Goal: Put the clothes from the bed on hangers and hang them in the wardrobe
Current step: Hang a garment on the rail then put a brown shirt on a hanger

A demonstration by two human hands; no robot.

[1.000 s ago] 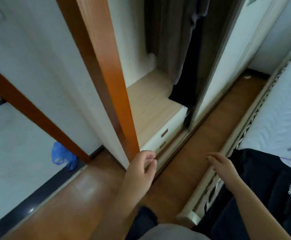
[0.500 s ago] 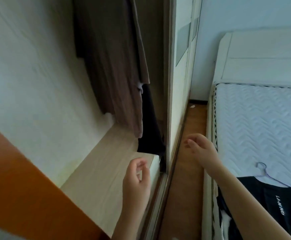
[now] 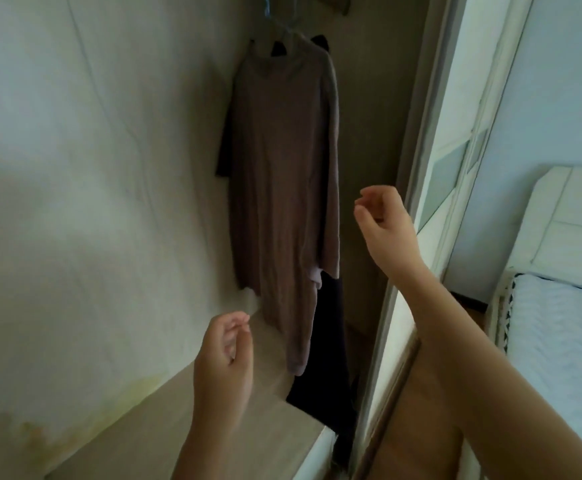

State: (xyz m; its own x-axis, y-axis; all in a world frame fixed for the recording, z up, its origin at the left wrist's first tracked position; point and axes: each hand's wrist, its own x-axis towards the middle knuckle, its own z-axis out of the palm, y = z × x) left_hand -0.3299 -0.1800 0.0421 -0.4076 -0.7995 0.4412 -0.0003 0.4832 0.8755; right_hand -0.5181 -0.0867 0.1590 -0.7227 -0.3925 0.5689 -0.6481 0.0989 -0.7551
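We log: left hand (image 3: 222,362) over wardrobe shelf (image 3: 165,431), grip loosely curled, empty | right hand (image 3: 385,226) beside sliding door (image 3: 431,161) edge, grip loosely curled, empty | taupe garment (image 3: 282,202) on hanger (image 3: 288,29), black garment (image 3: 327,362) behind it | bed (image 3: 559,327) at right.

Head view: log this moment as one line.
left hand: empty | right hand: empty | brown garment: hanging in wardrobe | black garment: hanging behind it

Brown garment (image 3: 282,188) hangs in wardrobe (image 3: 109,168); left hand (image 3: 222,362), right hand (image 3: 385,226) raised, loosely curled.
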